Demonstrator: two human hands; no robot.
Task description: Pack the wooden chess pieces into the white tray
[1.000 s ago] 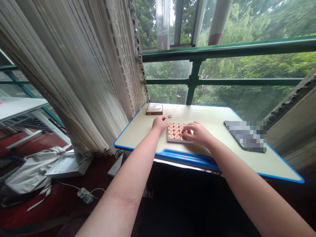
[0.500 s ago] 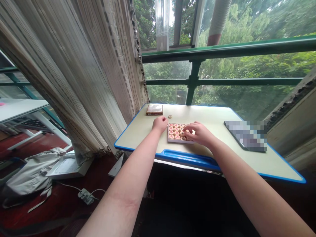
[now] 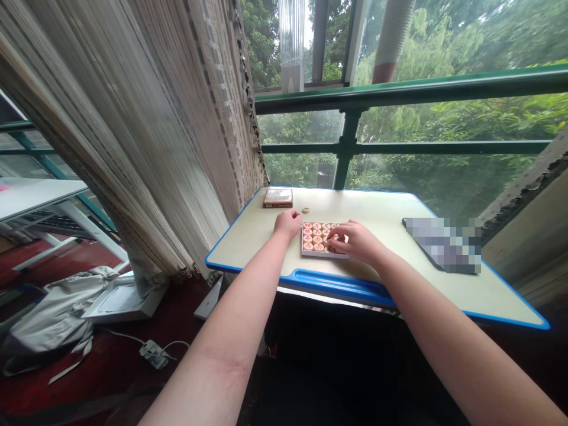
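A shallow box (image 3: pixel 325 256) of round wooden xiangqi pieces lies on the table in front of me. Pieces with red characters (image 3: pixel 318 239) fill its left columns, and darker-marked ones sit further right, partly covered by my right hand. My right hand (image 3: pixel 355 239) reaches over the box's right side, thumb and fingers bent together around a xiangqi piece that is mostly hidden. My left hand (image 3: pixel 288 223) rests by the box's upper left corner with its fingers curled closed; anything inside them is hidden. One loose xiangqi piece (image 3: pixel 306 210) lies on the table beyond the box.
The cream table (image 3: pixel 248 242) has a blue rim and a blue pen groove (image 3: pixel 339 283) at its front. A brown-edged flat box (image 3: pixel 278 198) stands at the back left. Toward the right edge lies a phone-like dark slab (image 3: pixel 439 248), partly pixelated. Curtains and a green railing (image 3: pixel 399 93) border the table.
My right hand's fingers have shifted very slightly over the pieces at the box's right side. My left hand, the box and the loose piece look the same.
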